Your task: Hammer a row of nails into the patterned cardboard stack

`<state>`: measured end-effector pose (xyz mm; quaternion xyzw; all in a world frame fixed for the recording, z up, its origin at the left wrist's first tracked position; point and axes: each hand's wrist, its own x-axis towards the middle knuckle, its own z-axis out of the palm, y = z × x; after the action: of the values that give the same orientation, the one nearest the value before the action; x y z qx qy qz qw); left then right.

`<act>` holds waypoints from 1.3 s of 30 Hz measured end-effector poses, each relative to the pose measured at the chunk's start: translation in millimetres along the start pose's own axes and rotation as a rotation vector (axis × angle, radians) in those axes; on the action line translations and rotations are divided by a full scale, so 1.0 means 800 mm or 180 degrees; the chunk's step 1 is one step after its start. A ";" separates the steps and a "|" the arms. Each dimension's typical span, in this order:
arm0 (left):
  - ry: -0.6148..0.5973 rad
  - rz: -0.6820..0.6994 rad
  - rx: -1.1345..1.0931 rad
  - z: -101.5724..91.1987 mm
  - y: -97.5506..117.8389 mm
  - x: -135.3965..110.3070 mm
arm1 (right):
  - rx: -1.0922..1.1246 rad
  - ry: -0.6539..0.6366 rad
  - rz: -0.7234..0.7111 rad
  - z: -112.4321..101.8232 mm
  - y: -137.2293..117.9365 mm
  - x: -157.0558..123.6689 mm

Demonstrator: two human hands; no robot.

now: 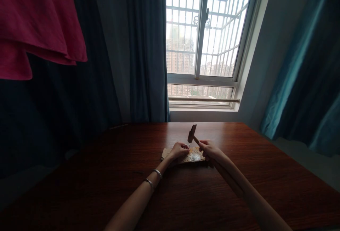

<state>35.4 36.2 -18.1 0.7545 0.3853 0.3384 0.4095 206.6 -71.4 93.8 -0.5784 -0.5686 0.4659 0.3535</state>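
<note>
A small hammer is raised above a pale, speckled wooden block lying on the dark wooden table. My right hand is wrapped round the hammer's handle, head up and tilted left. My left hand rests on the block's left part, fingers pinched round a small reddish item too small to name. Two bracelets sit on my left wrist.
A barred window stands behind the table, with blue curtains on both sides. Red cloth hangs at the upper left. The table's far edge runs just below the sill.
</note>
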 end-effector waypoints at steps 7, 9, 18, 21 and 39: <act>-0.0022 -0.0006 0.0077 0.001 -0.006 0.004 | -0.0052 0.0080 -0.0028 0.002 -0.005 -0.001; -0.0025 -0.0003 0.0086 0.002 -0.008 0.004 | -0.0090 0.0041 -0.0014 0.004 -0.003 0.000; -0.0041 -0.0021 0.0036 0.002 -0.009 0.003 | -0.0081 0.0126 -0.0118 0.007 0.004 0.004; -0.0007 -0.0051 0.0051 0.003 -0.007 0.003 | -0.0160 0.0008 -0.0095 0.009 0.009 0.004; -0.0004 -0.0200 0.0109 0.000 0.009 -0.004 | 0.0419 0.0129 -0.0198 0.002 0.024 -0.005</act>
<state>35.9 30.7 -12.1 0.7492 0.4143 0.3182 0.4072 211.8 -77.3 75.6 -0.5453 -0.5471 0.4794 0.4165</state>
